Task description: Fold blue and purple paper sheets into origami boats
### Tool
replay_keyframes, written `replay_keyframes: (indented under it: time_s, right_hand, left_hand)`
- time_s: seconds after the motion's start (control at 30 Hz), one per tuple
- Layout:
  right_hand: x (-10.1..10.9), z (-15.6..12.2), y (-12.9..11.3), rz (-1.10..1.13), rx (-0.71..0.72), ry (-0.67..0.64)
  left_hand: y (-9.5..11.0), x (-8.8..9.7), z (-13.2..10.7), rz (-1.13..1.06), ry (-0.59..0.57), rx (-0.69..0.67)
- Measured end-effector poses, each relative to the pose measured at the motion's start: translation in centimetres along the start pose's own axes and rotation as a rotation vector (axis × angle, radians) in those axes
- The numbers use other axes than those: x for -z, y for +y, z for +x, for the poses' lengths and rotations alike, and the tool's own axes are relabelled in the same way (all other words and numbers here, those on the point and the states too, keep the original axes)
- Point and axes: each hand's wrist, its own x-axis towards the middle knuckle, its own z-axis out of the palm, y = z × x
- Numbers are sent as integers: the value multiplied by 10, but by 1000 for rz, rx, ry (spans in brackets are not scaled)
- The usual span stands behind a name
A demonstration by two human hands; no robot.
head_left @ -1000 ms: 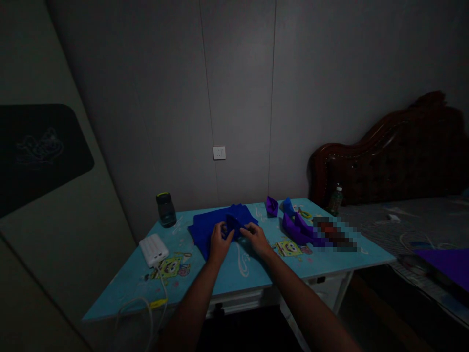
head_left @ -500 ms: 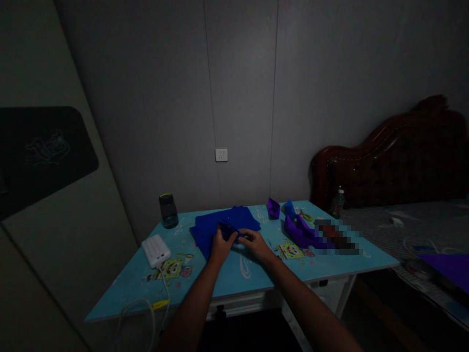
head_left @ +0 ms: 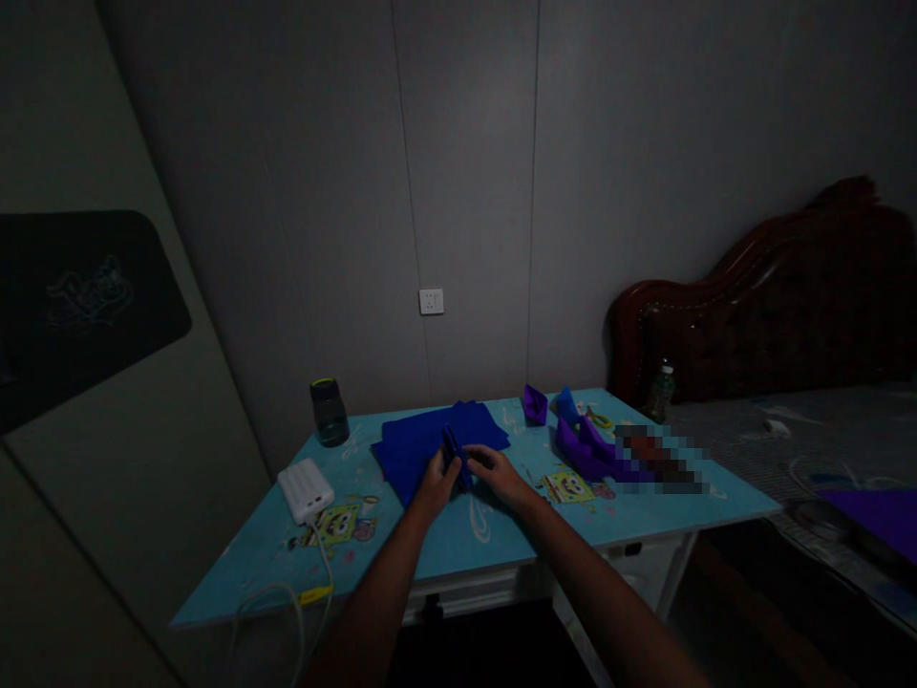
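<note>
A folded piece of dark blue paper (head_left: pixel 451 443) stands on edge between my hands, over the front of a spread of blue paper sheets (head_left: pixel 412 447). My left hand (head_left: pixel 436 485) is closed on its near left side, thumb against the fold. From the right, my right hand (head_left: pixel 500 476) has its bent fingers pinched at the paper's other side; the fingertips are partly hidden in the dim light. Further right lie a purple folded paper boat (head_left: pixel 584 451), a small purple folded paper piece (head_left: pixel 534 405) and a blue folded paper piece (head_left: pixel 566 407).
A white power bank (head_left: pixel 305 489) with a cable lies on the table's left, a dark water bottle (head_left: pixel 330 416) behind it. Yellow-green handled scissors (head_left: pixel 599 419) and a blurred-out patch are at the right. A bed with a plastic bottle (head_left: pixel 663 394) stands beyond the table.
The folded blue paper has turned from lying slanted to standing more upright, edge towards me. My left hand has turned with it; my right hand stays close beside it.
</note>
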Motion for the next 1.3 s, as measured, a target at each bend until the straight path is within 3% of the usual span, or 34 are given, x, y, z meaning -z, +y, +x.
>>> replay_keyframes:
  time_s: [0.17,0.43,0.7,0.8,1.1,1.3]
  right_hand:
    - [1,0,2,36,-31,-10]
    - [3,4,9,79,-62,129]
    - [7,12,10,73,-53,227]
    - [9,12,7,54,-33,221]
    - [6,-2,-3,-131,71,98]
    - [4,-3,-2,-236,147,102]
  left_hand:
    - [-2,1,2,7,13,12]
    - [-9,5,6,18,103,34]
    - [-2,2,3,67,61,-101]
    - [-3,0,2,129,39,-130]
    - [2,7,2,404,213,-147]
    - [5,7,0,475,249,-117]
